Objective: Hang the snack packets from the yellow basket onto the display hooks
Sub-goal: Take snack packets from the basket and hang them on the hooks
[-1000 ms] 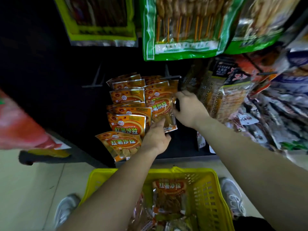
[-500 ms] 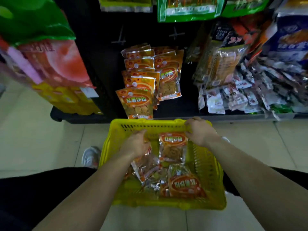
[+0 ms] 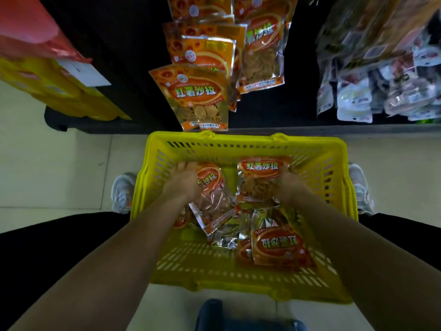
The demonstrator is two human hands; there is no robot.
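While inside slotted yellow basket (image 3: 245, 144): hands (image 3: 183, 182) on crinkly foil packets (image 3: 260, 180).

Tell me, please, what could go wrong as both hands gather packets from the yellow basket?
1. The left hand and right hand each rest on a separate packet; a loose grip on the glossy foil could let one slip.
2. The loose packets overlap in the yellow basket, so lifting one may drag others.
3. The hanging packets sit crowded just above the basket and may get knocked.
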